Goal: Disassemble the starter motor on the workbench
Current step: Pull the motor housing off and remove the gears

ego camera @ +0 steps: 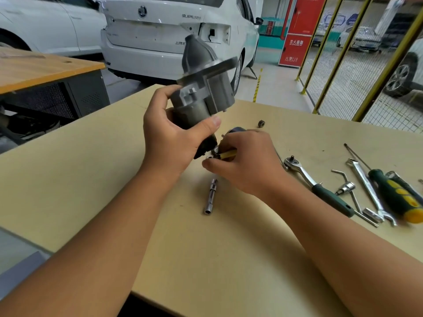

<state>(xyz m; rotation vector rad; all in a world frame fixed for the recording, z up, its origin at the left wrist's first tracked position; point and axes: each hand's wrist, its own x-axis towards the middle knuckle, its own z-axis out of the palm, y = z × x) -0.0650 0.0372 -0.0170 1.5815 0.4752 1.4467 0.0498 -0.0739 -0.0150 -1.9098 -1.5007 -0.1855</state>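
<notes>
My left hand [170, 136] grips the grey starter motor [202, 83] around its body and holds it tilted above the workbench [91, 179], nose housing pointing up and away. Its image is blurred. My right hand [247, 161] is at the motor's lower end, fingers curled round a small yellow-handled tool [229, 154] whose tip meets the dark end of the motor. A dark cylindrical part [237, 129] shows just behind my right hand, mostly hidden.
A socket extension [211, 196] lies near my wrists. A small gear [261, 123] sits further back. On the right lie a ratchet [318, 185], a spanner [370, 191], sockets [346, 187] and green-yellow screwdrivers [398, 197]. White cars and a yellow fence stand behind.
</notes>
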